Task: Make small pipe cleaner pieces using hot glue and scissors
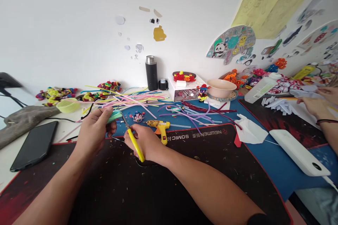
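Pinched in the fingers of my left hand (96, 126) is a small mint-green fuzzy piece (114, 116), which looks like pipe cleaner. My right hand (145, 142) is closed around scissors (135, 144) with yellow handles. Their blades point up and away, against or just beside the green piece; I cannot tell whether they touch it. Beyond my right hand, a yellow glue gun (160, 129) lies on its side at the mat's far edge. A small decorated figure head (137, 116) sits just past the scissors.
Loose pipe cleaners (132, 100) spread across the back. A black phone (34, 146) lies left, a white power bank (298, 153) right. A black flask (151, 74) stands by the wall near a pink bowl (221, 88). Another person's hands (314, 107) work among paper strips (278, 105) at far right.
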Demonstrator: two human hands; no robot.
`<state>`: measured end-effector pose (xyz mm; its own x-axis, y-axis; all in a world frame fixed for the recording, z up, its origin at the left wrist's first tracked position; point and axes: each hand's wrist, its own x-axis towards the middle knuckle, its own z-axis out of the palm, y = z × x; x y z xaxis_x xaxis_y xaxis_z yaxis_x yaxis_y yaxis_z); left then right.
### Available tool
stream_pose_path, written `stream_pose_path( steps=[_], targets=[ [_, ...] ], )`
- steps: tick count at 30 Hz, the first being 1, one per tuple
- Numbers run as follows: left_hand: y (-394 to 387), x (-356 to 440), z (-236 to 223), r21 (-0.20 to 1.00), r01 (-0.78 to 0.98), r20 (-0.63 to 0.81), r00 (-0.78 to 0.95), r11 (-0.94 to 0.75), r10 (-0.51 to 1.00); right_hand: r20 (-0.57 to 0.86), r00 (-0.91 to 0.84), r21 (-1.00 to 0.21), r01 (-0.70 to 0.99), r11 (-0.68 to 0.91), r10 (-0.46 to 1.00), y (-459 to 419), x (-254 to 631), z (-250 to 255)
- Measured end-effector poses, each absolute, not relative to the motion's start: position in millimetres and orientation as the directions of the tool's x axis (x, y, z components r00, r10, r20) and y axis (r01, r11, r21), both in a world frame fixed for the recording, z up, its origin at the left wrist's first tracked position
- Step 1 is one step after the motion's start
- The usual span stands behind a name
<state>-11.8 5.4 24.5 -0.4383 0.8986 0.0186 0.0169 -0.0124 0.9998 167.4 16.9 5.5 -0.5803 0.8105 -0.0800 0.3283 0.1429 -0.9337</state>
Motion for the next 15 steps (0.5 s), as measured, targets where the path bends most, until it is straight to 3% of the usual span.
stream_pose_path(
  steps=[15],
  targets=[
    [8.2,-14.3,20.4,0.987,0.136,-0.017,-0.417,0.081,0.909,-0.117,-0.545,-0.921,0.373,0.115,0.830,12.5,165.1,3.3]
  ],
)
